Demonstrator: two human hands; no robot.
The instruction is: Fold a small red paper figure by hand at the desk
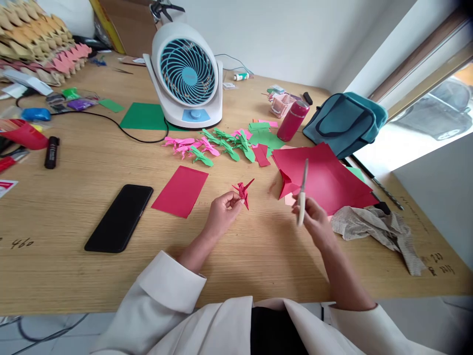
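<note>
Tabletop: capped flask, contents hidden; paper figure in left hand

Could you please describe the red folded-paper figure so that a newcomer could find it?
Start at the white fan on the wooden table, then come forward past the pink and green paper figures to the left hand. Pinched there is the red folded-paper figure, set apart from those others by its colour.

red folded-paper figure: spiky, in left hand | pale-handled scissors: tips forward, right hand
</note>
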